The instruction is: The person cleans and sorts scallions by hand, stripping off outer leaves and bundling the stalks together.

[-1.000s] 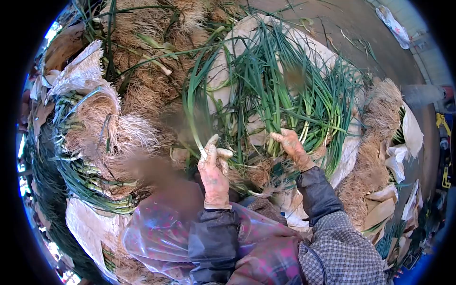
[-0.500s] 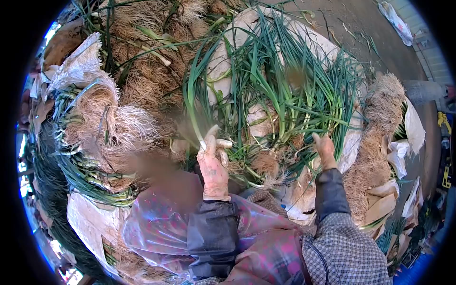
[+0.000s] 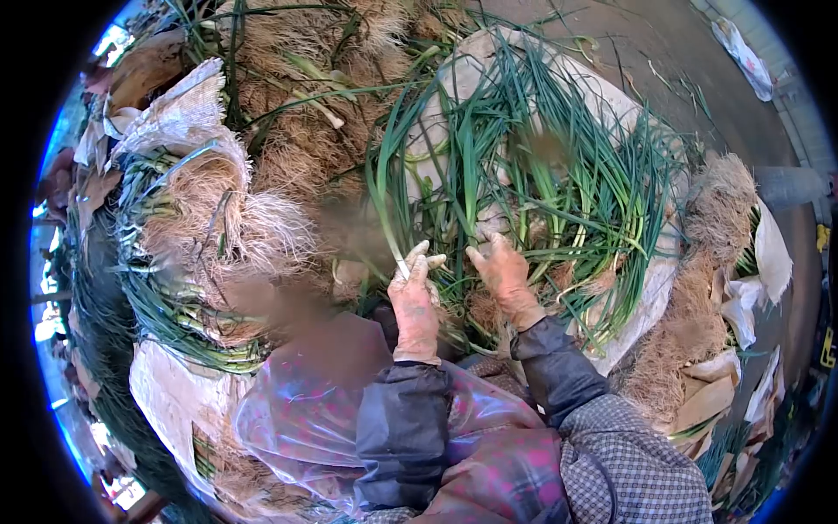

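My left hand (image 3: 415,312) is closed around the pale lower end of a green onion (image 3: 386,218), whose leaves rise upward and lean over the pile. The root end is hidden in the hand. My right hand (image 3: 508,281) is close by on the right, above the near edge of the loose green onions (image 3: 559,196). Its thumb and forefinger are apart, and I see nothing between them. Those loose stalks lie spread on a pale sack (image 3: 642,301), with leaves pointing away and roots towards me.
Bundled green onions with bushy roots (image 3: 188,223) stand at the left, partly wrapped in a woven sack (image 3: 179,109). Root-heavy bundles (image 3: 332,35) lie at the back, more roots (image 3: 668,358) at the right. Clear plastic covering (image 3: 305,410) lies over my lap.
My right hand has moved left from the right part of the pile to beside my left hand. The left hand still holds its green onion. The whole view has shifted slightly.
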Tool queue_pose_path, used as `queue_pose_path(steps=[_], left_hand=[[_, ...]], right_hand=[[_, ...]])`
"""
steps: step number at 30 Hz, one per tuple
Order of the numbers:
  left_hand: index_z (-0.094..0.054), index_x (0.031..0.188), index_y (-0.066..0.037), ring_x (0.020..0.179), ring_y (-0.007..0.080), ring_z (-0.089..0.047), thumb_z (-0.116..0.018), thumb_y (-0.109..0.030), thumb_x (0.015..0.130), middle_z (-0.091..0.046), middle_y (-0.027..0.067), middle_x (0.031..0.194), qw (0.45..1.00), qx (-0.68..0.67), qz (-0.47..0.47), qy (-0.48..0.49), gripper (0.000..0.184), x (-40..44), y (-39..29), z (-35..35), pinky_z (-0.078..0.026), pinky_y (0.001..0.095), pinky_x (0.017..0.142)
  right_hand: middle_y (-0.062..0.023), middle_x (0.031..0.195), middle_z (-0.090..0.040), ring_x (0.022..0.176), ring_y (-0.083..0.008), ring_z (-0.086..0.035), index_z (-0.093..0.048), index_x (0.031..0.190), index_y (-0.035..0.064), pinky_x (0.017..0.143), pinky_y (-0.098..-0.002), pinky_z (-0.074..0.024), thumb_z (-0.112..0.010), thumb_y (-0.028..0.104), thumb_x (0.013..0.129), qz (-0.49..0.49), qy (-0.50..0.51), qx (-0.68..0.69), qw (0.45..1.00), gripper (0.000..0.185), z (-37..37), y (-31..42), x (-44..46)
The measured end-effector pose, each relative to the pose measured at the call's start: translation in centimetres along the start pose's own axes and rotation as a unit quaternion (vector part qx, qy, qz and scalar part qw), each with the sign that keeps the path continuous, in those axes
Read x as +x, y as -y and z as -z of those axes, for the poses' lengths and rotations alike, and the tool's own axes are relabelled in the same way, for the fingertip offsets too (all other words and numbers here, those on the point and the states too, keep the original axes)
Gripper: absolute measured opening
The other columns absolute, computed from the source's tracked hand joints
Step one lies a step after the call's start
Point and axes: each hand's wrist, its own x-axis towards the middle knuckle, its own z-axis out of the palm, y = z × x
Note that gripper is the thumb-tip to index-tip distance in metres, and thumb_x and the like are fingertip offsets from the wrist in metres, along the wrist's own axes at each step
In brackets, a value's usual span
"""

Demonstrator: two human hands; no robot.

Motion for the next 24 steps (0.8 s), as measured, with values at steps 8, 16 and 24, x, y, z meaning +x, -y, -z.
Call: queue_pose_path(steps=[8, 16, 24], left_hand=[[-0.058, 0.123, -0.001, 0.045, 0.0006, -0.037, -0.049, -0.021, 0.096, -0.071, 0.0076, 0.095, 1.000, 0.028, 0.012, -0.004, 0.034, 0.0, 0.2, 0.4, -0.029, 0.0162, 0.041], [-0.065, 0.108, 0.000, 0.050, 0.0031, -0.045, -0.065, -0.024, 0.089, -0.067, 0.0039, 0.079, 0.984, 0.060, 0.146, 0.088, 0.030, 1.4, 1.2, 0.9, -0.029, 0.0185, 0.044], [-0.062, 0.091, -0.003, 0.044, 0.0050, -0.039, -0.065, -0.018, 0.088, -0.059, 0.0018, 0.066, 0.991, -0.037, 0.117, -0.045, 0.016, 1.5, 1.7, 0.4, -0.026, 0.0207, 0.039]], right_hand=[[-0.0188, 0.085, -0.067, 0.084, -0.0373, -0.065, -0.064, 0.098, 0.0044, 0.074, -0.0476, -0.0502, -0.065, 0.044, 0.084, 0.004, 0.195, -0.082, 0.977, 0.042, -6.3, -2.4, -0.2], [-0.0134, 0.063, -0.062, 0.060, -0.0348, -0.063, -0.060, 0.075, 0.0077, 0.052, -0.0459, -0.0486, -0.058, 0.041, 0.088, 0.296, 0.141, -0.074, 0.942, 0.036, 3.0, 2.2, -4.9], [-0.0065, 0.072, -0.061, 0.055, -0.0198, -0.060, -0.060, 0.099, 0.0066, 0.043, -0.0357, -0.0455, -0.047, 0.036, 0.097, -0.182, -0.015, 0.138, 0.973, 0.032, 7.6, -13.4, -6.9]])
